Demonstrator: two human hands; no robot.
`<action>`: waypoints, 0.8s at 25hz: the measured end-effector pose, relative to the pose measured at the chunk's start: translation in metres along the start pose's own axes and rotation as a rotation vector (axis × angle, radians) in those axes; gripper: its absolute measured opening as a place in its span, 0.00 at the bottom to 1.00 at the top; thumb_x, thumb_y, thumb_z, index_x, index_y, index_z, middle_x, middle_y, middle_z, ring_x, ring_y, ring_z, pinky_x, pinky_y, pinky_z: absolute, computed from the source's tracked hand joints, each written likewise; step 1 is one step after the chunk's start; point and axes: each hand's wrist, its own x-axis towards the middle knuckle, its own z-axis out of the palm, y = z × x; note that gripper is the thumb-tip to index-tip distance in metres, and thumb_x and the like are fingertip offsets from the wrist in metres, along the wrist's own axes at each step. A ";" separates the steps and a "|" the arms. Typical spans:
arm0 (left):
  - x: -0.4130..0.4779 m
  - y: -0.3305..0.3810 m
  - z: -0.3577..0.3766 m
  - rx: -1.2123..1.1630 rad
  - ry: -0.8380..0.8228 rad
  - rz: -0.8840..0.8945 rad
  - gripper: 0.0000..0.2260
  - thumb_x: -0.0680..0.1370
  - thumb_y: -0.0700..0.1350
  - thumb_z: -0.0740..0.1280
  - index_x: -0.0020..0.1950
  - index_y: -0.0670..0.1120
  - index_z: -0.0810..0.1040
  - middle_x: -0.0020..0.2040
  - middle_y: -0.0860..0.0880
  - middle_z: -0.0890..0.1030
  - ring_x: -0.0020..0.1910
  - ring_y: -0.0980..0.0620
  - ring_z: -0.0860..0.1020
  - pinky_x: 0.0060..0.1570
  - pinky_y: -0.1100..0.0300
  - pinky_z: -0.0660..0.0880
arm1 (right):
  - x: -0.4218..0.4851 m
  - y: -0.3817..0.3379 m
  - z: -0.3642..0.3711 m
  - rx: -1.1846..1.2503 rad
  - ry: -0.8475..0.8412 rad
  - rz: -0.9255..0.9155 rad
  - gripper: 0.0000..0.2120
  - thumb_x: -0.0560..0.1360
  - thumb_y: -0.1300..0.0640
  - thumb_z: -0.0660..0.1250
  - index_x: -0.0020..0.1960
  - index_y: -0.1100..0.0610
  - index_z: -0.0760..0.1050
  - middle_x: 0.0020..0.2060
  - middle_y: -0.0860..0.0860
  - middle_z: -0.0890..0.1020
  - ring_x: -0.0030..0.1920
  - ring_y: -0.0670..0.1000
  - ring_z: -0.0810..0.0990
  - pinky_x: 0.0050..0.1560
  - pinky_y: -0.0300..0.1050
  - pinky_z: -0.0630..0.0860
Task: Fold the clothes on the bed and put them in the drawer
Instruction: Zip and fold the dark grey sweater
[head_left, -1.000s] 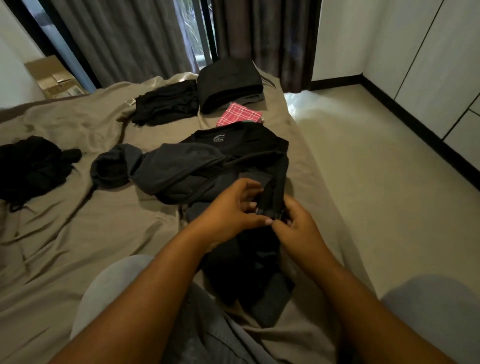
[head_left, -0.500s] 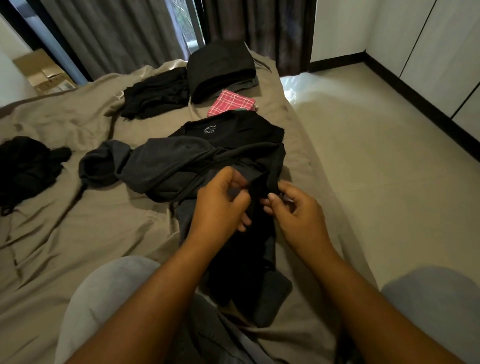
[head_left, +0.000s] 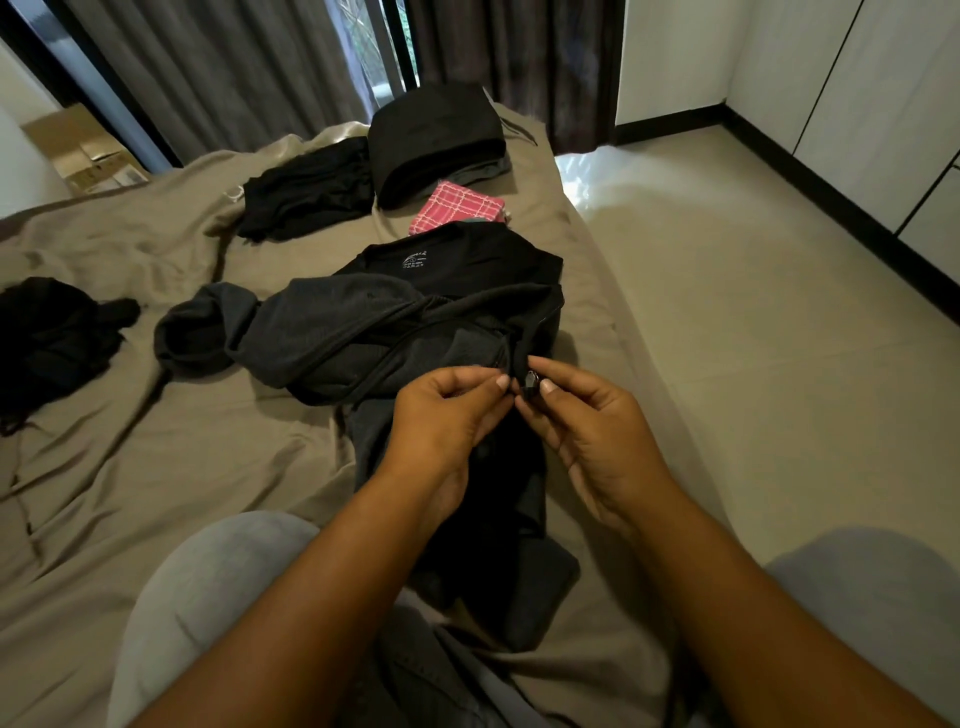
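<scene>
Dark hoodie (head_left: 353, 332) on bed (head_left: 130, 467), under the hands, left hand (head_left: 441, 415) and right hand (head_left: 587, 421) pinching its zipper (head_left: 530, 383)

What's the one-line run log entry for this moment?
garment: grey hoodie, not yet folded | left hand: pinches its zipper edge | right hand: pinches zipper pull | drawer: not in view

Bed (head_left: 156, 467), taupe sheet, creased. Dark grey jacket (head_left: 337, 332), sprawled, centre; left hand (head_left: 447, 415) pinches its front edge, right hand (head_left: 592, 431) pinches the zipper pull (head_left: 530, 382). Black T-shirt (head_left: 467, 260) beneath it. Pink checked cloth (head_left: 457, 208), folded black stack (head_left: 436, 140), loose black garment (head_left: 306, 192) beyond. Black heap (head_left: 52, 332), far left.
</scene>
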 end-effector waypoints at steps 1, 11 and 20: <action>-0.002 0.001 -0.001 -0.037 0.036 -0.025 0.06 0.76 0.30 0.71 0.50 0.37 0.78 0.49 0.39 0.83 0.45 0.47 0.85 0.48 0.59 0.83 | -0.002 0.000 0.001 0.015 -0.007 0.012 0.11 0.81 0.70 0.62 0.58 0.63 0.81 0.52 0.59 0.86 0.55 0.55 0.86 0.57 0.44 0.82; -0.005 -0.021 -0.007 0.166 0.099 -0.180 0.22 0.76 0.42 0.75 0.63 0.30 0.73 0.49 0.38 0.81 0.39 0.51 0.83 0.37 0.64 0.80 | -0.011 0.014 0.001 0.221 0.178 0.327 0.11 0.76 0.69 0.70 0.57 0.63 0.75 0.44 0.58 0.85 0.41 0.50 0.87 0.41 0.42 0.84; -0.019 -0.004 0.000 0.622 -0.075 -0.438 0.24 0.80 0.63 0.63 0.47 0.40 0.77 0.31 0.47 0.74 0.23 0.55 0.73 0.22 0.67 0.68 | -0.009 -0.001 -0.009 0.254 0.145 0.549 0.03 0.76 0.70 0.68 0.44 0.65 0.79 0.41 0.59 0.83 0.46 0.52 0.83 0.45 0.42 0.84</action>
